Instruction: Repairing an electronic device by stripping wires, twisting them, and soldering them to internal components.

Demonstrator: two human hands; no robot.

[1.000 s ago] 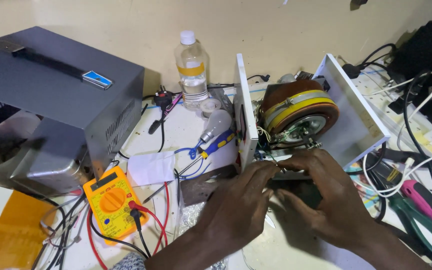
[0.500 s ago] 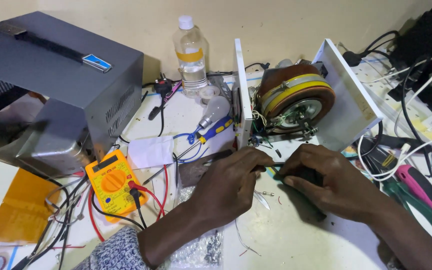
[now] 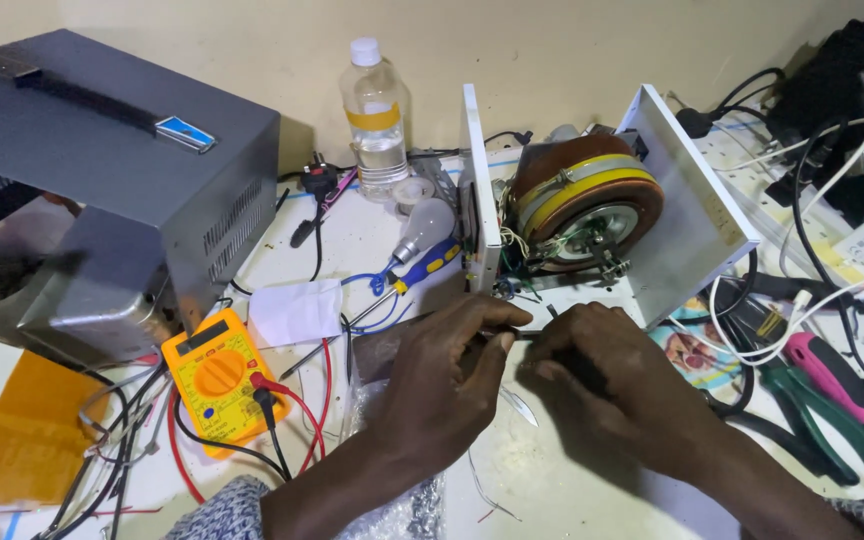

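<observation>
My left hand [image 3: 442, 385] and my right hand [image 3: 612, 390] meet just in front of an open white chassis [image 3: 697, 215]. Inside the chassis sits a round brown coil with a yellow band [image 3: 582, 200]. A thin dark tool [image 3: 524, 336] runs between my hands. My left fingertips pinch its shaft. My right hand is closed over its other end, which is hidden under the fingers. The tool's tip lies near the wires at the chassis's lower front edge.
A large grey metal case [image 3: 102, 180] stands at the left, with a yellow multimeter [image 3: 217, 375] and its red and black leads below it. A plastic bottle [image 3: 377, 120], a light bulb [image 3: 422, 228] and a blue-yellow screwdriver [image 3: 417, 270] lie behind my hands. Pink-handled pliers [image 3: 837, 375], green-handled pliers [image 3: 802, 405] and cables fill the right.
My hands were clasped together close under the coil; they have opened out a little, showing the thin tool between them. The view has shifted slightly.
</observation>
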